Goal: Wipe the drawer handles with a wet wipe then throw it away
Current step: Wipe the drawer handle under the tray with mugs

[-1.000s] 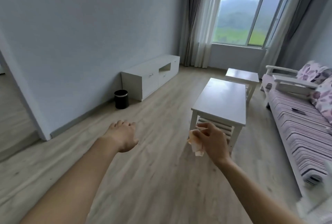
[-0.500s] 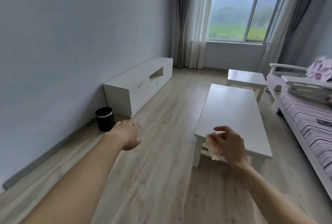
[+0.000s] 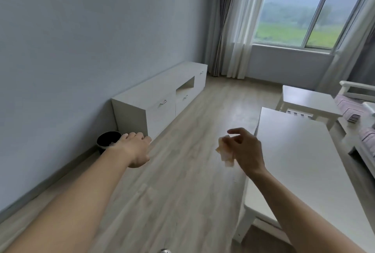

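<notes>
A blue-grey wall (image 3: 81,39) is met by pale wooden flooring (image 3: 192,191); a white table (image 3: 304,171) is lit by a window (image 3: 294,19).

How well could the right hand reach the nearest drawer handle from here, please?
Probably not yet: the right hand holds the wipe over bare floor, and the nearest drawer handle on the cabinet lies well beyond it. Nothing stands between them, so stepping closer should do.

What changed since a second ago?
The person walked closer to the long white drawer cabinet and the round black bin, so both look bigger now. The right hand still holds the crumpled pale wet wipe, and the left hand stays empty.
</notes>
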